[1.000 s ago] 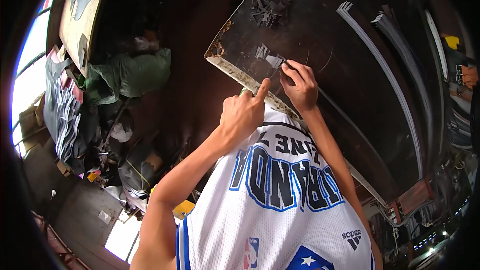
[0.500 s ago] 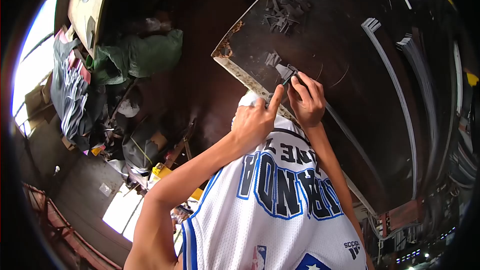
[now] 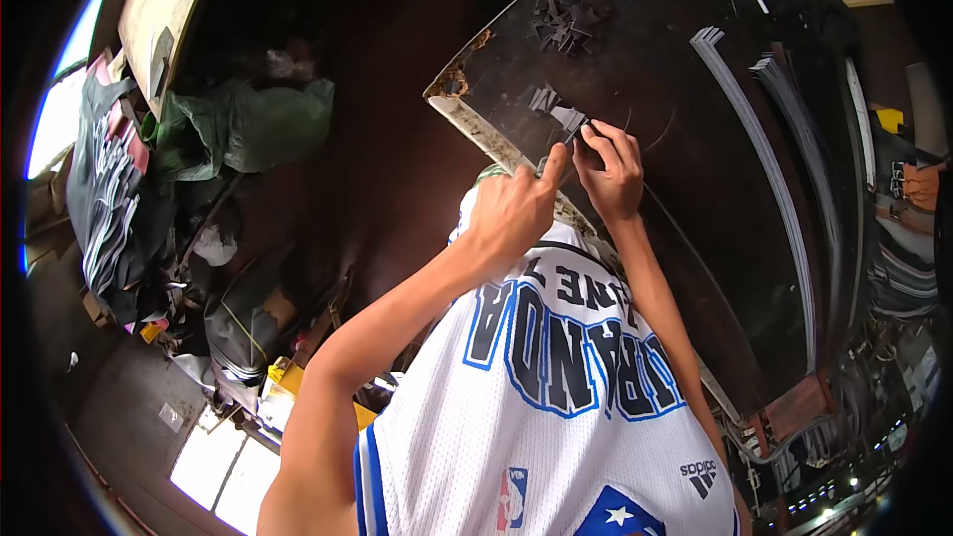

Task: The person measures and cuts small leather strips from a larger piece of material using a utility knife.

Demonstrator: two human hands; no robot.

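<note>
Both my hands work close together at the near edge of the dark tabletop (image 3: 685, 169). My left hand (image 3: 511, 206) has its fingers curled and its index finger stretched along a thin dark tool, mostly hidden. My right hand (image 3: 611, 171) is closed in a pinch on a dark strip, whose end shows at the fingertips. Small grey cut pieces (image 3: 567, 117) lie fanned out just beyond both fingertips. Farther back on the tabletop sits a pile of dark scraps (image 3: 570, 18).
Long grey strips (image 3: 762, 164) and a second bundle of strips (image 3: 809, 139) lie along the right of the table. The table's pale edge (image 3: 481, 134) has a chipped corner (image 3: 452, 82). A green bag (image 3: 263, 124) and stacked grey sheets (image 3: 104, 189) are off to the left.
The view has shifted slightly. My hands stay together at the table edge, with the left index finger still pointing at the right fingertips. The grey pieces appear slightly more spread out.
</note>
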